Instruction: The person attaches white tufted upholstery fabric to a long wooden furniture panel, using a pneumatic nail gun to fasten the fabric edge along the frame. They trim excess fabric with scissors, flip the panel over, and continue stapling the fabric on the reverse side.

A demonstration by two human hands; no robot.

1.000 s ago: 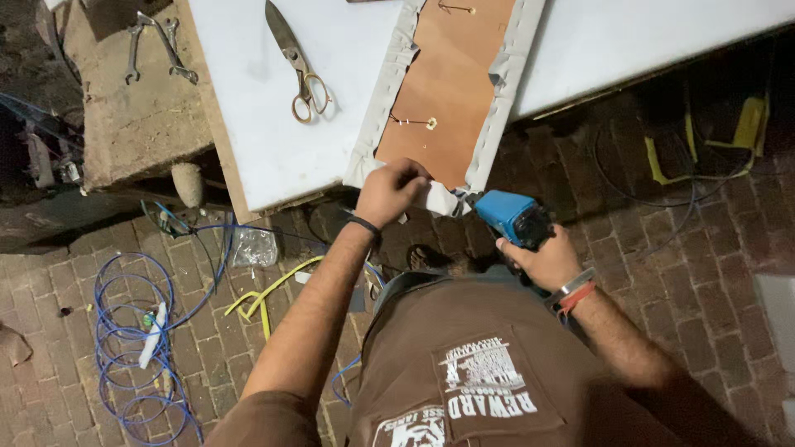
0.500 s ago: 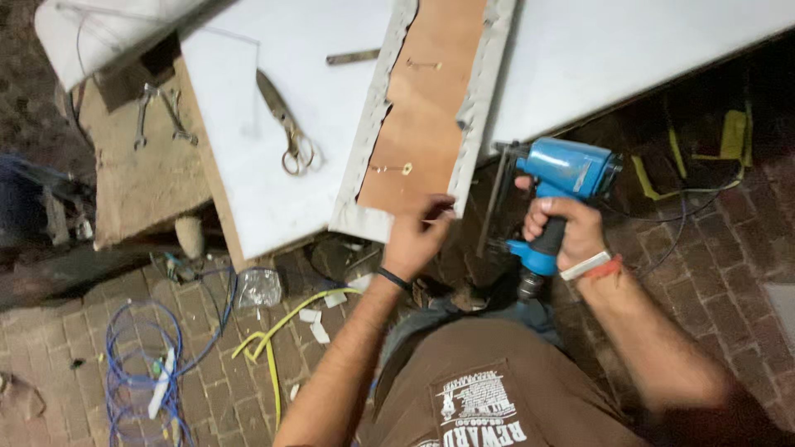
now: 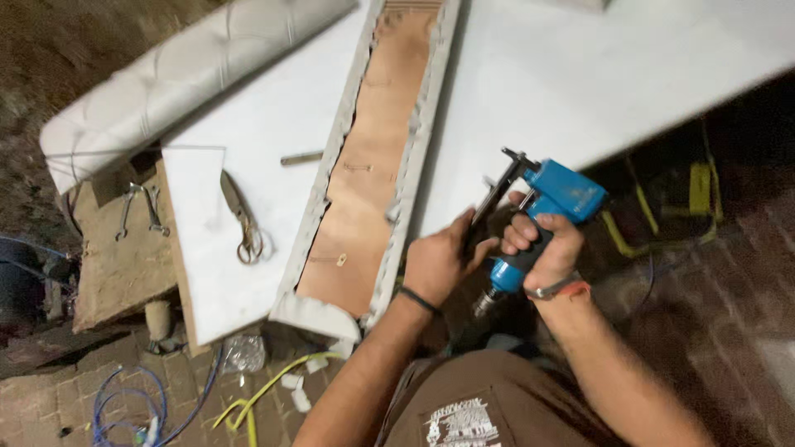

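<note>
Blue staple gun (image 3: 553, 217), just one, sits clenched in my right hand (image 3: 542, 248) over the table (image 3: 580, 83) edge; my left hand (image 3: 437, 265) pinches its magazine. One scissors (image 3: 242, 222) and one upholstered panel (image 3: 373, 174) lie nearby.

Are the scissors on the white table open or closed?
Closed: the scissors lie flat on the white table, blades together in one line.

No signs or screens show; the only packaging is a crumpled clear plastic wrapper (image 3: 243, 353) lying on the brick floor (image 3: 66, 397) just below the near corner of the white desk (image 3: 207, 273).
</note>
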